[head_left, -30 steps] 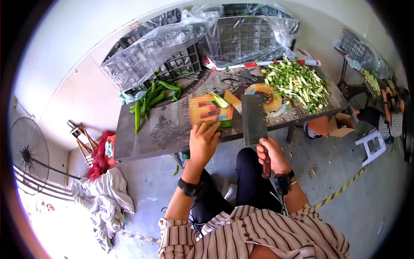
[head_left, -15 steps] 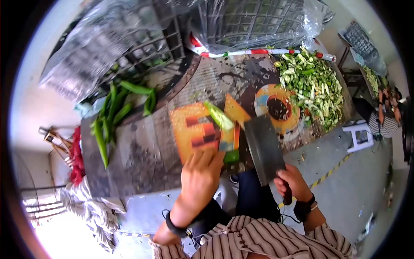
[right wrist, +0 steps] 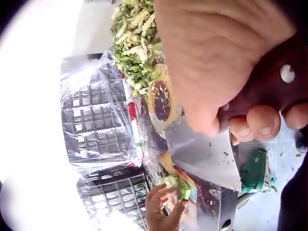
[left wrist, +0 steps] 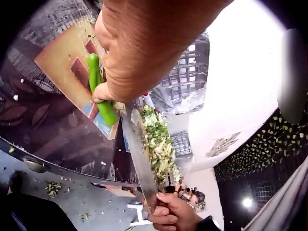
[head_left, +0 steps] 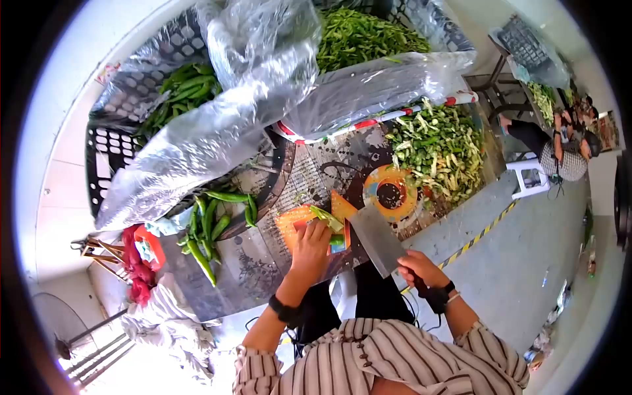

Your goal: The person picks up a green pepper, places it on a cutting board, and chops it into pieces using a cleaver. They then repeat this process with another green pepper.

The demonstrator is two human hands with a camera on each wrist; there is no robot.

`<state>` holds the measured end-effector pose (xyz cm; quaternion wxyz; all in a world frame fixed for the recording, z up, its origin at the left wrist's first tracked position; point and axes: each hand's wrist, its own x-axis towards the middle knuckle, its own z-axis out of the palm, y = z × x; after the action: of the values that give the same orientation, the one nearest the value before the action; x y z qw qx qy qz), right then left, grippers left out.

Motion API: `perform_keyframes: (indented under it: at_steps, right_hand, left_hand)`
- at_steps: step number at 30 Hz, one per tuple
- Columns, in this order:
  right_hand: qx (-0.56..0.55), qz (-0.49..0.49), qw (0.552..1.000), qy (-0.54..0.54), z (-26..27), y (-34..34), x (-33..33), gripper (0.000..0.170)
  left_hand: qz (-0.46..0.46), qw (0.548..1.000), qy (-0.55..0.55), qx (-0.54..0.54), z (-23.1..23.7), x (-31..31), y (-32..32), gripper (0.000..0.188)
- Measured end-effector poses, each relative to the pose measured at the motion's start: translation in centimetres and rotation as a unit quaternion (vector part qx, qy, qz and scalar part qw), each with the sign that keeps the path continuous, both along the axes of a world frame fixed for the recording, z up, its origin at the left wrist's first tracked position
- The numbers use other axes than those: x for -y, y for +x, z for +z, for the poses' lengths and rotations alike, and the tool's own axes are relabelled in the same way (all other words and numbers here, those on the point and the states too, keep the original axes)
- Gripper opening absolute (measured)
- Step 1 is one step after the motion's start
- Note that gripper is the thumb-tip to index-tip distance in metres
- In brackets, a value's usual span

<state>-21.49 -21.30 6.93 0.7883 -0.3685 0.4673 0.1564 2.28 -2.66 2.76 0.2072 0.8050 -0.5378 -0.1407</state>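
On the table, my left hand pinches a green chili pepper between thumb and fingers. A split pepper half, pale inside up, lies at the same fingertips. My right hand grips the dark wooden handle of a cleaver. Its broad blade slants over the table just right of the peppers, its far end close to the left hand. The right wrist view shows the flat of the blade with small green bits on it. Several whole green peppers lie to the left.
A heap of chopped peppers covers the table's right end. Behind stand plastic-lined crates, one with whole peppers, another with cut peppers. A white stool and another person are at the right.
My left fingers have moved forward from the green piece to the split half and now gather both. The cleaver stays in my right hand. The head view has shifted, showing the crates' contents.
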Motion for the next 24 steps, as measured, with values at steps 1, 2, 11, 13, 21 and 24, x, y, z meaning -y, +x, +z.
perform_keyframes:
  at_steps: [1,2,11,13,21,24]
  right_hand:
    - [-0.009,0.004,1.0,-0.011,0.4,0.3,0.1,0.014]
    - [0.005,0.015,1.0,-0.018,0.4,0.3,0.2,0.015]
    - [-0.01,0.027,0.99,-0.138,0.3,0.8,0.1,0.016]
    - [0.016,0.008,0.979,-0.205,0.4,1.8,0.6,0.017]
    - [0.035,0.118,0.924,-0.363,0.3,3.4,1.0,0.022]
    - [0.039,0.214,0.786,-0.579,-1.5,2.9,0.5,0.021]
  left_hand:
    - [-0.008,1.0,0.003,0.002,0.7,0.4,0.1,0.053]
    - [-0.018,0.999,-0.012,0.026,1.5,1.0,0.1,0.055]
    - [0.036,0.998,0.04,0.031,-1.8,3.0,2.2,0.054]
    - [0.068,0.997,0.012,0.041,-1.0,2.8,3.4,0.057]
    - [0.189,0.978,-0.067,-0.056,0.5,0.3,3.4,0.06]
    - [0.195,0.976,-0.062,-0.079,0.4,-0.9,2.6,0.053]
